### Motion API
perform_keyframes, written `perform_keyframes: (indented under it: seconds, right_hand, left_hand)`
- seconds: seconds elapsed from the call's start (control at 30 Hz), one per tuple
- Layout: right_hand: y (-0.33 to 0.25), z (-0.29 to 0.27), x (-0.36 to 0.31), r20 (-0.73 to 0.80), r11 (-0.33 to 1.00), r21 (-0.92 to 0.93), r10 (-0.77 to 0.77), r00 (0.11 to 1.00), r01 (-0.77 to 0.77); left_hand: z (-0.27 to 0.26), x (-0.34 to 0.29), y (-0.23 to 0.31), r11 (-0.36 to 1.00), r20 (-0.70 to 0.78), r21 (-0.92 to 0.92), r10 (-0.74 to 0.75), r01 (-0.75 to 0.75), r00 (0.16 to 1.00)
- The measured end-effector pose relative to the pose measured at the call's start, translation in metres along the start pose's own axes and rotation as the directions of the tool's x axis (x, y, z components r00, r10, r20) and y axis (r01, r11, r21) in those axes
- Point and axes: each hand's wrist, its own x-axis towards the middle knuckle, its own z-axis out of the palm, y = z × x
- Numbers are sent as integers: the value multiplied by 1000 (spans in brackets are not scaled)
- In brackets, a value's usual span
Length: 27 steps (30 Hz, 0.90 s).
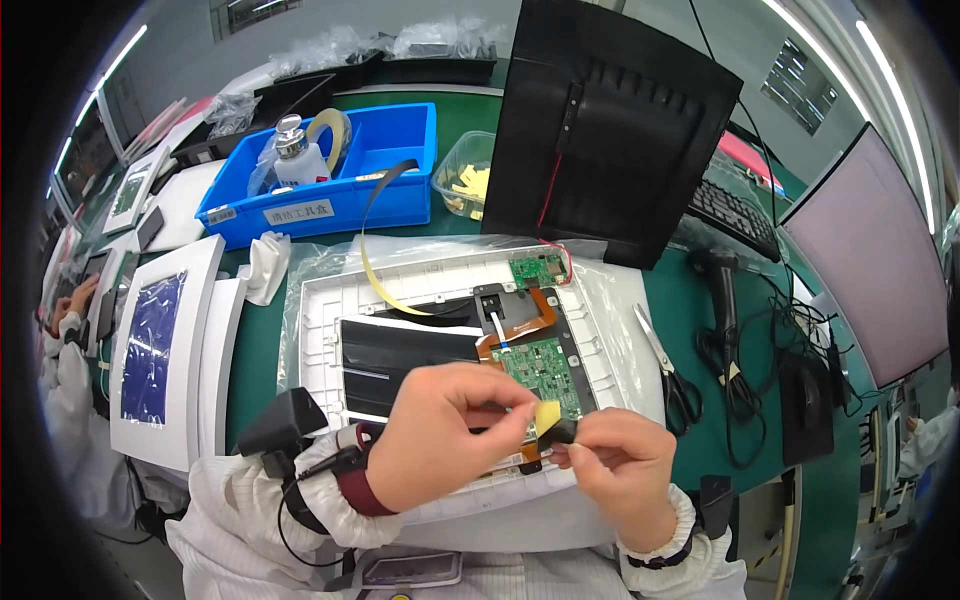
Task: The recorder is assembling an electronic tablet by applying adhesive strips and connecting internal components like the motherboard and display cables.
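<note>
My left hand (pixel 440 430) pinches the yellow layer (pixel 547 412) of a small black-and-yellow strip between thumb and forefinger. My right hand (pixel 632 465) grips the strip's black part (pixel 562 432). Both hands hover over the near side of an opened display unit with a white frame (pixel 320 300). Inside it lie a green circuit board (pixel 545 368), orange flat cables (pixel 543 312) and a black sheet (pixel 400 360). A smaller green board (pixel 530 270) at the far edge connects by a red wire to an upright black cover (pixel 620 130).
Scissors (pixel 665 365), a barcode scanner (pixel 722 310) and tangled cables lie on the right, near a monitor (pixel 870 260). A blue toolbox (pixel 400 205) holds a bottle and tape roll. Beside it stands a clear tub (pixel 450 180) of yellow pieces. White-framed panels (pixel 130 400) rest left.
</note>
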Motion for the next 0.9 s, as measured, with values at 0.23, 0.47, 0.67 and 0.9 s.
perform_keyframes:
  seconds: [0.23, 0.47, 0.67, 0.9]
  right_hand:
    - [0, -21, -2, -106, 918, 392, 117, 988, -66]
    - [19, -32, 2, -126, 838, 533, 217, 968, -118]
    - [29, -33, 4, -171, 829, 526, 320, 932, -189]
    - [24, -34, 3, -187, 842, 504, 323, 928, -192]
  left_hand:
    - [-39, 52, 10, 995, -171, 99, -9, 27, 985]
    - [-88, 179, -15, 897, -413, 438, 264, -64, 871]
    - [-94, 244, -44, 692, -419, 721, 411, 22, 809]
    - [-95, 254, -41, 458, -190, 887, 478, -59, 858]
